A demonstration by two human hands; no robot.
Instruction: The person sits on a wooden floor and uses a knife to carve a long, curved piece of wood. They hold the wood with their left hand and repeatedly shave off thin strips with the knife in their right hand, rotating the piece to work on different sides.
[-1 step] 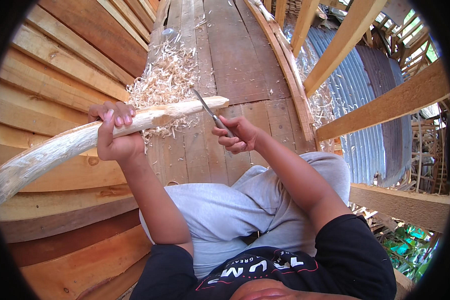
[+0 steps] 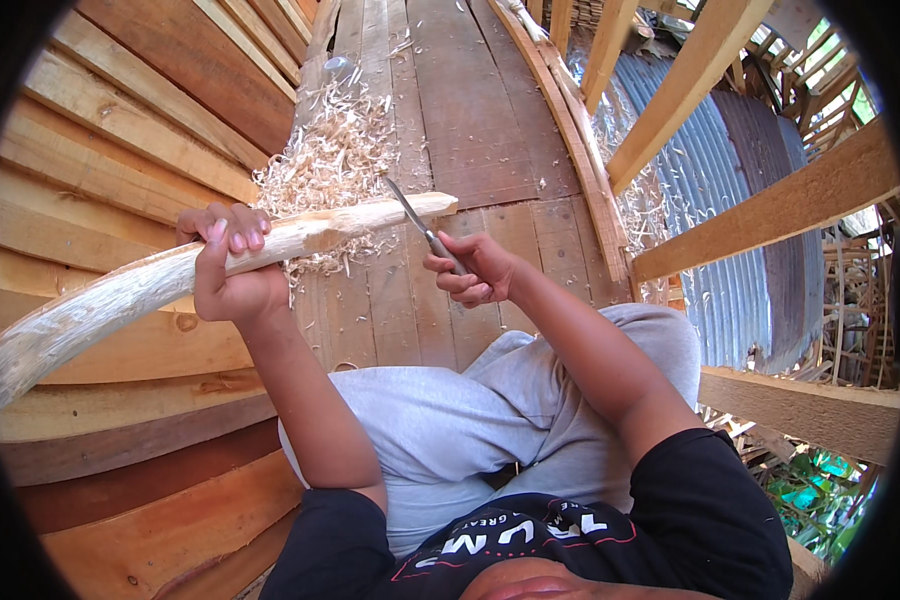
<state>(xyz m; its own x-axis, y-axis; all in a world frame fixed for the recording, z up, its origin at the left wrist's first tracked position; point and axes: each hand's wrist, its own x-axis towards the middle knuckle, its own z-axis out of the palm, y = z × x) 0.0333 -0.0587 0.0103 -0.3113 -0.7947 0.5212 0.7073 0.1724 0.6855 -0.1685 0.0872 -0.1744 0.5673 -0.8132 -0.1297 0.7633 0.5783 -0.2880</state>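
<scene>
While the left hand (image 2: 235,288) cups the peeled wooden pole (image 2: 290,238) from below, its fingers lie close together, tips folded over the top and the thumb on the near side, probably to keep the long piece from rolling. The pole runs through that grip: its thick end reaches leftward past the fingers, and its narrowed tip points right, beyond the right hand's fingertips. The right hand (image 2: 482,268) has its fingers curled round the handle of a slim knife (image 2: 410,211), pinching it so that the blade slants up and left from the fingertips. That angle seems chosen to lay the edge across the pole near its tip; whether steel meets wood I cannot tell.

Counted, there are two hands, one pole and one knife. One heap of curled shavings (image 2: 330,150), too many to number, lies beyond the left fingers on the plank floor (image 2: 475,110), probably dropped where the wood was pared. One stacked-board wall (image 2: 120,160) stands left of those fingers.
</scene>
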